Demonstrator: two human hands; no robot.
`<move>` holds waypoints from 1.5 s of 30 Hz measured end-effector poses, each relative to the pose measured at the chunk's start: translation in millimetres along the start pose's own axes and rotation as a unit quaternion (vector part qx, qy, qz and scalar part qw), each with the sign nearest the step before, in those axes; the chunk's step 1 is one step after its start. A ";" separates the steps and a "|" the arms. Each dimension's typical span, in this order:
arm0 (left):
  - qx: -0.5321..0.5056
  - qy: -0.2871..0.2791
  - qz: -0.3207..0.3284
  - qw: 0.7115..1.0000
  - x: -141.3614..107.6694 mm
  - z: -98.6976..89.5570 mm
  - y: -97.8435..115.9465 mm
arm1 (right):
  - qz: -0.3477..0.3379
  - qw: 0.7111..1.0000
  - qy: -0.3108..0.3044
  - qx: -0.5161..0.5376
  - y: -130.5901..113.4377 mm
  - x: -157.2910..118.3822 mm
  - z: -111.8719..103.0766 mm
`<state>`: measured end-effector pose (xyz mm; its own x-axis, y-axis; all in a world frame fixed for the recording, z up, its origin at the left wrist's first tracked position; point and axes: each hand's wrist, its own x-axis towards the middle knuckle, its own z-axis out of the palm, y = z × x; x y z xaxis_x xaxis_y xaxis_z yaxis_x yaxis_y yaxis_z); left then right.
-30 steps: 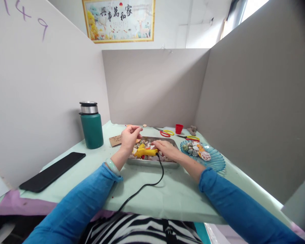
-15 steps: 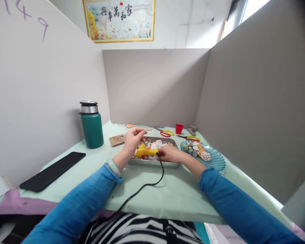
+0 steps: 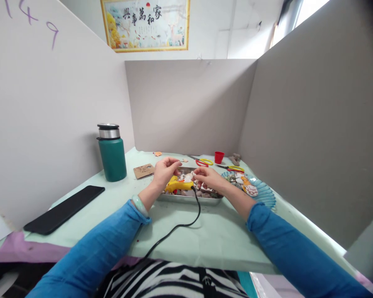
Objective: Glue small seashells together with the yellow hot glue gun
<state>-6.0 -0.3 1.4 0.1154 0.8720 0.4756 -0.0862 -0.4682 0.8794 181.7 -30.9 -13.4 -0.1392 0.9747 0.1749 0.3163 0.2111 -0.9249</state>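
Note:
My left hand (image 3: 167, 169) is closed in a pinch above the left part of a metal tray (image 3: 189, 199). A thin line runs from its fingertips to a small pinkish piece (image 3: 185, 160), too small to name. My right hand (image 3: 207, 177) hovers over the tray's right side, thumb and fingertips pinched at a small whitish shell (image 3: 193, 174); the fingers partly hide it. A yellow glue gun (image 3: 180, 185) with a black cord lies across the shells and pebbles (image 3: 202, 193) in the tray, below both hands, and neither hand grips it.
A blue scalloped plate (image 3: 265, 194) bearing shells is at the right. Behind the tray are two pairs of scissors (image 3: 202, 162), a red cup (image 3: 219, 157) and grey lumps (image 3: 235, 159). A brown card (image 3: 144, 171), green flask (image 3: 112, 157) and black phone-like slab (image 3: 65, 209) sit left.
My right hand has lifted from the tray beside the glue gun and moved up, now pinching a small whitish piece. My left hand and the pinkish piece have shifted slightly right and down.

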 end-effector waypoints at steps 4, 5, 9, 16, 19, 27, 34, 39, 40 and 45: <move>0.011 -0.006 0.004 1.000 0.0 -0.3 -1.2 | 0.001 1.000 0.019 0.000 -4.5 -3.0 1.7; 0.013 -0.008 0.006 1.000 0.0 -0.4 -1.5 | -0.002 1.000 0.025 0.007 -5.5 -3.2 2.1; 0.021 -0.009 0.013 1.000 -0.2 -0.5 -2.0 | -0.046 0.995 0.067 0.051 -7.3 -2.3 3.7; 0.035 -0.013 0.040 0.999 0.3 -0.6 -7.7 | -0.131 0.983 0.104 0.076 -13.3 -6.2 6.8; 0.059 -0.015 0.060 0.996 0.1 -0.1 -10.3 | -0.146 0.977 0.118 0.101 -15.5 -7.5 8.5; 0.123 0.000 0.102 0.987 -9.1 4.3 -7.6 | -0.162 0.971 0.102 0.142 -25.4 -13.1 16.5; 0.146 0.006 0.115 0.983 -13.2 4.8 -2.3 | -0.120 0.973 0.043 0.194 -30.2 -19.2 19.9; 0.137 0.015 0.113 0.984 -14.5 7.0 -1.0 | -0.153 0.979 0.047 0.126 -28.7 -22.5 28.3; 0.134 0.017 0.108 0.985 -15.1 7.8 -1.1 | -0.162 0.981 0.054 0.097 -28.3 -23.4 30.9; 0.147 0.032 0.099 0.984 -16.7 11.1 -4.2 | -0.210 0.968 0.115 -0.078 -25.0 -26.6 41.1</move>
<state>3.3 -14.4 -10.0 0.0613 0.7624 0.6442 0.1896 -0.6426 0.7424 138.9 -65.1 -8.7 -0.0802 0.7872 0.6114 0.4175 0.5835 -0.6966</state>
